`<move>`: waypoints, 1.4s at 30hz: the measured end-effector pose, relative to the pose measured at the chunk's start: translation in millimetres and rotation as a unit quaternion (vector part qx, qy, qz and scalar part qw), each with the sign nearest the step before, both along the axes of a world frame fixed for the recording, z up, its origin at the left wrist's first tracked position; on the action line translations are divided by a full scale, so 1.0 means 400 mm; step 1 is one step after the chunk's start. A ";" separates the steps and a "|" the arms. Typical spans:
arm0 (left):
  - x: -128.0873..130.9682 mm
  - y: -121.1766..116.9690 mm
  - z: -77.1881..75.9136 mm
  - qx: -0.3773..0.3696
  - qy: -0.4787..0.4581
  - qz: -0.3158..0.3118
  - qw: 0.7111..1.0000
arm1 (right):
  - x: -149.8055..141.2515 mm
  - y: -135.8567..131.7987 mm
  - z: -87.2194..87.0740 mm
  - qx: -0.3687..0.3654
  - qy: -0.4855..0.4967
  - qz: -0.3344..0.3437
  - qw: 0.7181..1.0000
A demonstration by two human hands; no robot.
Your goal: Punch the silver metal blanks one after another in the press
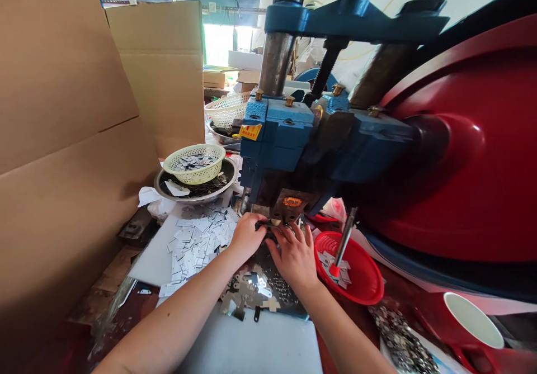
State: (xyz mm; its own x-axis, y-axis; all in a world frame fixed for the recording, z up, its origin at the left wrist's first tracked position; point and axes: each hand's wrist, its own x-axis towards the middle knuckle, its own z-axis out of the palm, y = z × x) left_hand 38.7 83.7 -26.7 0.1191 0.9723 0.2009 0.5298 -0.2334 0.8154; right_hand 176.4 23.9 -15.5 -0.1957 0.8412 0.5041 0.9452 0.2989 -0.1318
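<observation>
While the left hand (248, 234) pinches a small dark flat piece (260, 225) between thumb and fingers, the right hand (296, 255) spreads its fingers just beside it; whether these grip anything, I cannot tell. The dark piece lies at the left fingertips, near the right fingers, with a blue metal press (274, 125) above both. Thin grey metal plates (203, 242) are heaped left of the fingers, and a round red plastic basket (370, 291) stands to their right.

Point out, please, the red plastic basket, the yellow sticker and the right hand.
Red plastic basket (364, 273), head view: inner wall.
Yellow sticker (250, 132), head view: its middle.
Right hand (296, 258), head view: back of the hand.
</observation>
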 end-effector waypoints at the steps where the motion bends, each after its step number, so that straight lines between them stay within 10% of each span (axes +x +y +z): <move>1: 0.000 0.001 0.001 0.001 -0.003 0.001 1.000 | 0.003 0.001 -0.002 0.000 0.019 0.003 1.000; 6: -0.038 -0.011 0.021 0.012 -0.021 0.022 0.999 | 0.052 -0.031 -0.040 -0.033 0.288 -0.037 0.956; 11: -0.120 -0.070 0.035 0.028 -0.024 0.026 0.999 | 0.114 -0.135 -0.072 -0.091 0.657 -0.081 0.744; 14: -0.158 -0.124 0.035 0.021 0.006 -0.008 1.000 | 0.138 -0.177 -0.071 -0.073 0.717 -0.018 0.693; 20: -0.200 -0.228 0.028 -0.034 0.127 -0.151 0.980 | 0.153 -0.167 -0.100 -0.059 0.593 -0.102 0.797; 26: -0.217 -0.279 -0.001 -0.037 0.209 -0.188 0.959 | 0.123 -0.122 -0.121 -0.108 0.641 -0.083 0.756; 33: -0.219 -0.290 -0.006 -0.016 0.244 -0.160 0.956 | 0.044 0.050 -0.050 -0.147 0.379 -0.093 0.909; 42: -0.215 -0.301 -0.013 0.006 0.235 -0.117 0.965 | 0.182 -0.045 -0.045 -0.057 0.452 -0.204 0.867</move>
State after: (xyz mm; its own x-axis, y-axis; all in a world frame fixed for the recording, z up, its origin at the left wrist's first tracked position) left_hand -47.4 -36.5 -31.8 0.4166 0.9054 0.0814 0.7720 -0.3996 0.4944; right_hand 249.3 6.0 -33.5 0.5613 0.8019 0.2048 0.4646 -0.1005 -0.8798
